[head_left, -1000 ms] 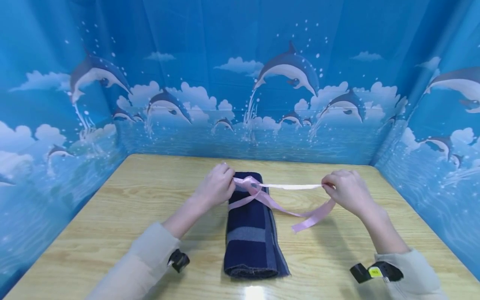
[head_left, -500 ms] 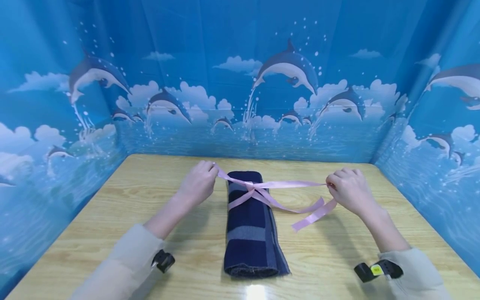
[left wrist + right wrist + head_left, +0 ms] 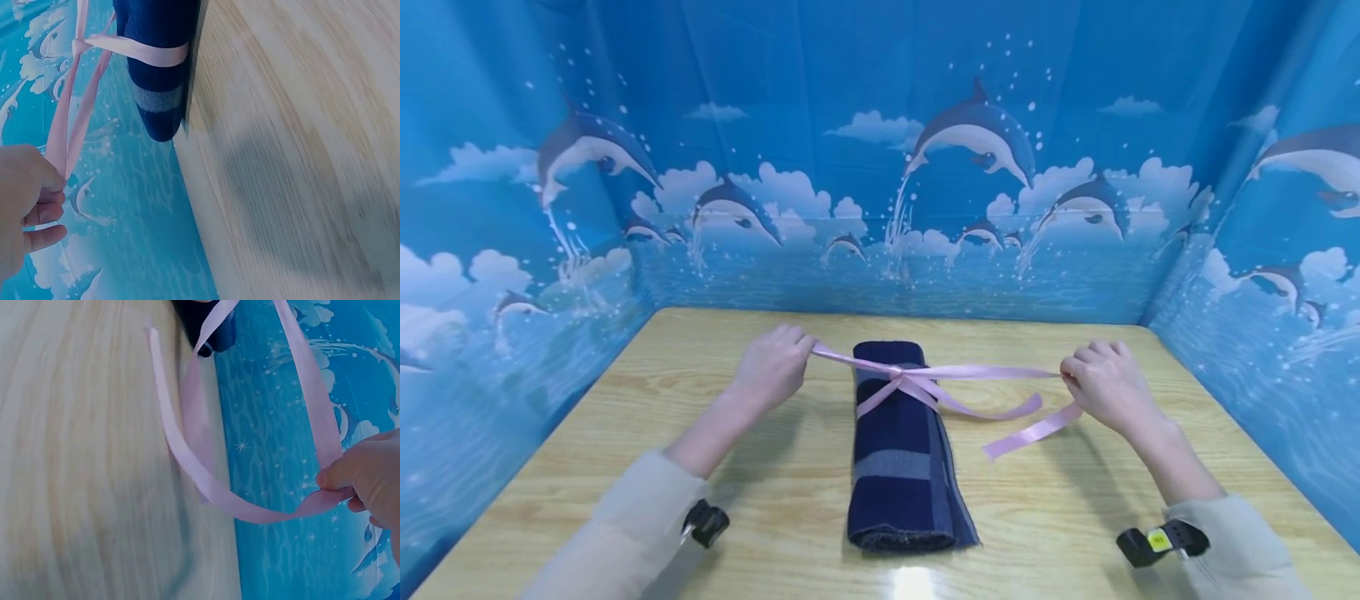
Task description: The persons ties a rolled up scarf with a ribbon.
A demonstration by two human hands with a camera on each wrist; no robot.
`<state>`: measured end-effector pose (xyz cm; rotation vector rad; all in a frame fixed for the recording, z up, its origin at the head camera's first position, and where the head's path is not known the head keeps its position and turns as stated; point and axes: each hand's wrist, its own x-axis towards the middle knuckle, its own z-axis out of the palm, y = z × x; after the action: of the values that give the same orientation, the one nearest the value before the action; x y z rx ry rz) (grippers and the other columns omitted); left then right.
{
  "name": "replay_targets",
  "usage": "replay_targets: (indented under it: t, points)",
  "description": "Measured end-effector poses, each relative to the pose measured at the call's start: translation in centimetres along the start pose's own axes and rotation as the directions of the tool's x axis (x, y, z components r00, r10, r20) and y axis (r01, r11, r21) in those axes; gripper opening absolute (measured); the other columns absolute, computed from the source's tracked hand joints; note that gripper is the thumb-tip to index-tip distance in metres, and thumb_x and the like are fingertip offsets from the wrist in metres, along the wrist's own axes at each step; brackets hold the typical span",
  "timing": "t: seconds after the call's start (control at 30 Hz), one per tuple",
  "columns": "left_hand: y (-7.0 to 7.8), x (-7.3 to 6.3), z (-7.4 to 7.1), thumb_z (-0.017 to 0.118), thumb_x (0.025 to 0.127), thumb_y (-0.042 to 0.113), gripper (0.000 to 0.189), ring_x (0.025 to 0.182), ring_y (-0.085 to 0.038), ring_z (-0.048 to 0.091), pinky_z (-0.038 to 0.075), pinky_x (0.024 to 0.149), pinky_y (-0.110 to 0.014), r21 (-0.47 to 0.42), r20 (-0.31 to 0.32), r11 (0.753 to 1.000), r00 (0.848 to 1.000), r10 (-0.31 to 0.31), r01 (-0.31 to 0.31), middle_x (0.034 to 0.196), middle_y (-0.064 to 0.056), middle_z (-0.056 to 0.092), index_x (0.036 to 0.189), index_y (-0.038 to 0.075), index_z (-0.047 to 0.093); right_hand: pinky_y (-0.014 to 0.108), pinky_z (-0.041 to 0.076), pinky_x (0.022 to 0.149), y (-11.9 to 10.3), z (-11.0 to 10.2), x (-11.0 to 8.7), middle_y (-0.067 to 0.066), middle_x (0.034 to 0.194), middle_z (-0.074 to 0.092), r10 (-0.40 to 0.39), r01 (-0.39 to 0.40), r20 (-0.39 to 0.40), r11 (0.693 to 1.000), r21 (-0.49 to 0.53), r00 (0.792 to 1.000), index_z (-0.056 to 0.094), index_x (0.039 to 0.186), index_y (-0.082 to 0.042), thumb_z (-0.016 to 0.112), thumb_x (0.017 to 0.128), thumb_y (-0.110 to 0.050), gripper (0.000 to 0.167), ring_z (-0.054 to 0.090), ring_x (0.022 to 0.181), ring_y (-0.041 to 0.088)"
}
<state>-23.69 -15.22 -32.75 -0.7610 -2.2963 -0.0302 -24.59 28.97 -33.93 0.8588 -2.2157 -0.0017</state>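
Observation:
A rolled navy cloth with grey stripes (image 3: 891,508) lies lengthwise on the table. Round its upper part goes a pink satin ribbon (image 3: 977,372), knotted on top. My left hand (image 3: 775,367) pinches a doubled part of the ribbon left of the roll; in the left wrist view the two strands run from the fingers (image 3: 53,215) up toward the knot (image 3: 80,47). On the right, my right hand (image 3: 1105,385) pinches another stretch, pulled straight from the knot. From its thumb (image 3: 334,475) a ribbon tail (image 3: 250,511) curves away, and a second tail (image 3: 1000,414) droops right of the roll.
The wooden table (image 3: 647,400) ends at the back and sides against a blue dolphin-print curtain (image 3: 820,167). A small black camera (image 3: 706,523) sits at the left sleeve, another black camera (image 3: 1138,546) at the right one.
My left hand has moved left, away from the roll, drawing its ribbon part out. The loose loop over the roll has tightened into a small knot. My right hand has shifted slightly right.

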Motion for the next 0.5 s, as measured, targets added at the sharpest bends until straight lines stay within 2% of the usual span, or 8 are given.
replay_targets:
  t: [0.23,0.5]
  points:
    - [-0.8,-0.8,-0.2,0.067,0.071,-0.007,0.012,0.062,-0.023,0.056,0.047,0.049,-0.030,0.006,-0.032,1.000,0.999,0.016,-0.016,0.070,-0.009,0.060,0.080,0.001,0.067,0.042,0.035,0.060,0.3,0.6,-0.5,0.005,0.061,0.057,-0.009,0.009,0.008,1.000,-0.027,1.000,0.060,0.063,-0.006,0.064,0.066,0.002,0.009,0.049,0.062,0.027]
    - [-1.8,-1.7,-0.5,0.068,0.065,-0.007,0.018,0.049,-0.021,0.049,0.039,0.039,-0.029,0.093,-0.036,0.996,0.999,0.018,-0.015,0.058,-0.006,0.050,0.064,0.003,0.054,0.045,0.036,0.062,0.5,0.7,-1.0,0.007,0.061,0.057,0.022,-0.022,-0.012,1.000,-0.020,1.000,0.060,0.065,-0.004,0.061,0.067,0.001,0.006,0.049,0.062,0.029]
